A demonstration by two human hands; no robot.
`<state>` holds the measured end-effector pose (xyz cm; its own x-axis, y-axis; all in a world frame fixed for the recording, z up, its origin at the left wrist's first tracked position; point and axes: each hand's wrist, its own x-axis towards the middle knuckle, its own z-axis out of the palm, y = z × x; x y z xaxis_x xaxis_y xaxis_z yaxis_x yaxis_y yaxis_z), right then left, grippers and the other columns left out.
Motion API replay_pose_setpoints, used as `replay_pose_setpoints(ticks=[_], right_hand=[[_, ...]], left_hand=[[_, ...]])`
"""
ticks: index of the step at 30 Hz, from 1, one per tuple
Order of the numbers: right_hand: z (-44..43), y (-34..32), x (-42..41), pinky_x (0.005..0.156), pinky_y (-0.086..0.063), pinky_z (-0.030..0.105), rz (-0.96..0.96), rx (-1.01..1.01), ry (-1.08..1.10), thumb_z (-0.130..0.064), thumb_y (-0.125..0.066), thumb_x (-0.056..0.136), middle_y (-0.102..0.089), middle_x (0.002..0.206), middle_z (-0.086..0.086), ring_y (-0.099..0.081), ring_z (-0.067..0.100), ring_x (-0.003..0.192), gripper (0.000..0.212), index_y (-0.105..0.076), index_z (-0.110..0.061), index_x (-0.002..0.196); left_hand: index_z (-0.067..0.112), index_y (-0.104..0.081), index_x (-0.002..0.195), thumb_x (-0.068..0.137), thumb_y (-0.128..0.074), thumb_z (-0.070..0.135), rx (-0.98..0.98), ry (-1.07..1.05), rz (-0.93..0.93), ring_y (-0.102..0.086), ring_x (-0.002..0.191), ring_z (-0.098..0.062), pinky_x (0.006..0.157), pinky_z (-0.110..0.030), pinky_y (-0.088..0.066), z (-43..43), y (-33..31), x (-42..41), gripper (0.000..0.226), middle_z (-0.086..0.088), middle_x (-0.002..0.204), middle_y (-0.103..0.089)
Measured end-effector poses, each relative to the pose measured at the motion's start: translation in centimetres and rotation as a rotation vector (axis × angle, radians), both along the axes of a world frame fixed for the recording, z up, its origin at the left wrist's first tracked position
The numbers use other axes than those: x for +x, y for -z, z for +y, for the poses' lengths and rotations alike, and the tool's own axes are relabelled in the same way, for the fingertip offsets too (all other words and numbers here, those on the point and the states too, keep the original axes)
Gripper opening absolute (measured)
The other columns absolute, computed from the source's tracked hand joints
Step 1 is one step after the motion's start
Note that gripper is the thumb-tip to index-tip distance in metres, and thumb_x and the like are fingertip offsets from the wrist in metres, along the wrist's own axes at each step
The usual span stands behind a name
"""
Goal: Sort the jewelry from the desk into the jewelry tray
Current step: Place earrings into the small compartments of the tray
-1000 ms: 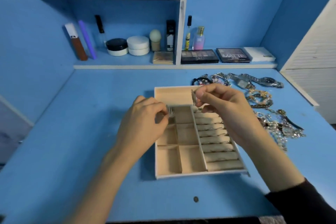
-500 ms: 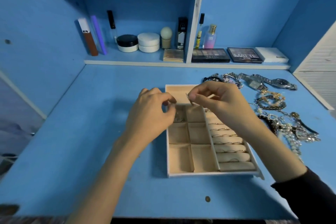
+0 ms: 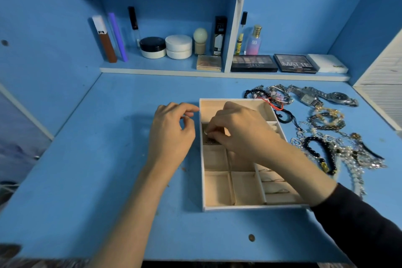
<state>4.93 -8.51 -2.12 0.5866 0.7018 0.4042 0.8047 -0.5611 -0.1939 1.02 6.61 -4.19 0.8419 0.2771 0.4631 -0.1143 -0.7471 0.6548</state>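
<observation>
We look down on a blue desk (image 3: 104, 159), where the pale jewelry tray (image 3: 250, 208) sits just right of centre. The right hand (image 3: 243, 130), its arm in a dark sleeve, reaches across the tray and dips its bunched fingertips into the upper-left small compartment. Small silver pieces (image 3: 210, 142) lie there in shadow, and we cannot tell whether the fingers pinch one or merely touch them. The left hand (image 3: 171, 135) hovers just beside the tray's left wall, its fingers loosely curled with nothing to be seen in them. Thin rings (image 3: 274, 180) sit in the padded slots along the tray's right side. A red cord bracelet (image 3: 277, 104) drapes over the tray's far right corner. To the right of the tray, loose jewelry spreads across the desk in a tangle: metal watches (image 3: 335, 96) at the back, a black beaded bracelet (image 3: 326, 150) nearer the front, and pale bead strands (image 3: 356, 174) beside it. Behind, a low shelf (image 3: 165, 70) holds jars, tubes and eyeshadow palettes (image 3: 293, 63).
</observation>
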Motion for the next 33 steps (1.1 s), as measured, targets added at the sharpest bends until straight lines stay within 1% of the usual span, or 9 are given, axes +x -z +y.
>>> replay_pose_setpoints(ticks=[6, 10, 16, 18, 20, 24, 28, 30, 33], right_hand=[[0.2, 0.1, -0.2, 0.053, -0.048, 0.036, 0.016, -0.034, 0.031, -0.019, -0.063, 0.073, -0.067, 0.066, -0.001, -0.054, 0.025, 0.07, 0.011, -0.073, -0.015, 0.077], [0.4, 0.1, -0.2, 0.064, -0.043, 0.033, 0.089, -0.075, 0.072, -0.024, -0.06, 0.082, -0.068, 0.078, 0.004, -0.054, 0.025, 0.082, 0.016, -0.073, -0.022, 0.092], [-0.4, 0.0, -0.3, 0.067, -0.047, 0.035, 0.23, 0.155, 0.115, -0.02, -0.048, 0.079, -0.058, 0.075, 0.001, -0.055, 0.012, 0.07, 0.028, -0.07, -0.024, 0.095], [-1.2, -0.1, -0.3, 0.065, -0.042, 0.024, 0.202, 0.235, 0.125, -0.015, -0.051, 0.077, -0.056, 0.068, -0.005, -0.045, -0.003, 0.063, 0.026, -0.072, -0.021, 0.091], [-2.2, -0.3, -0.4, 0.063, -0.034, 0.013, 0.201, 0.277, 0.141, -0.014, -0.054, 0.078, -0.061, 0.068, -0.005, -0.043, -0.007, 0.063, 0.023, -0.072, -0.021, 0.09], [-5.3, -0.7, -1.1, 0.066, -0.035, 0.012, 0.299, 0.325, 0.176, -0.014, -0.053, 0.082, -0.065, 0.073, -0.002, -0.048, 0.0, 0.07, 0.022, -0.07, -0.024, 0.091], [-9.4, -1.1, -1.9, 0.06, -0.041, 0.014, 0.342, 0.397, 0.271, -0.014, -0.055, 0.086, -0.069, 0.078, -0.005, -0.06, 0.009, 0.073, 0.02, -0.07, -0.024, 0.091], [-11.6, -1.1, -2.1, 0.056, -0.046, 0.022, 0.374, 0.429, 0.332, -0.009, -0.056, 0.088, -0.069, 0.079, -0.004, -0.063, 0.02, 0.07, 0.022, -0.071, -0.024, 0.092], [-14.6, -0.8, -2.5, 0.063, -0.048, 0.036, 0.385, 0.523, 0.426, -0.008, -0.057, 0.088, -0.07, 0.076, -0.009, -0.064, 0.027, 0.071, 0.03, -0.068, -0.036, 0.085]], left_hand=[[0.016, -0.07, 0.09, 0.077, -0.05, -0.004, 0.035, 0.013, 0.004, -0.053, 0.087, -0.019, 0.066, -0.015, -0.031, -0.1, 0.1, -0.1, 0.031, 0.001, 0.084, -0.066], [0.017, -0.07, 0.09, 0.078, -0.05, -0.003, 0.047, 0.024, -0.004, -0.052, 0.087, -0.018, 0.064, -0.013, -0.031, -0.1, 0.2, -0.1, 0.031, 0.002, 0.083, -0.065], [0.016, -0.07, 0.09, 0.076, -0.051, -0.004, 0.057, 0.042, -0.034, -0.052, 0.084, -0.018, 0.068, -0.004, -0.033, -0.3, 0.1, -0.2, 0.031, 0.003, 0.082, -0.065], [0.016, -0.07, 0.09, 0.077, -0.051, -0.003, 0.053, 0.061, -0.036, -0.053, 0.083, -0.018, 0.067, -0.007, -0.034, -0.5, 0.0, -0.2, 0.03, 0.003, 0.082, -0.065], [0.018, -0.07, 0.092, 0.079, -0.053, 0.0, 0.051, 0.083, -0.028, -0.052, 0.085, -0.017, 0.067, -0.008, -0.034, -0.8, -0.2, -0.2, 0.028, 0.005, 0.083, -0.065], [0.021, -0.069, 0.093, 0.082, -0.056, 0.005, 0.067, 0.159, -0.038, -0.046, 0.086, -0.009, 0.073, -0.006, -0.034, -2.5, -1.3, -0.5, 0.024, 0.014, 0.084, -0.062], [0.022, -0.07, 0.091, 0.081, -0.052, 0.018, 0.092, 0.273, -0.031, -0.047, 0.089, -0.007, 0.078, -0.017, -0.039, -5.5, -2.4, -0.7, 0.022, 0.014, 0.09, -0.064], [0.023, -0.07, 0.091, 0.082, -0.054, 0.019, 0.115, 0.328, -0.021, -0.048, 0.089, -0.009, 0.08, -0.021, -0.039, -7.1, -2.7, -0.7, 0.019, 0.014, 0.09, -0.064], [0.026, -0.069, 0.095, 0.086, -0.058, 0.018, 0.158, 0.383, 0.021, -0.047, 0.094, -0.006, 0.082, -0.016, -0.033, -9.5, -3.1, -0.7, 0.016, 0.017, 0.09, -0.059]])
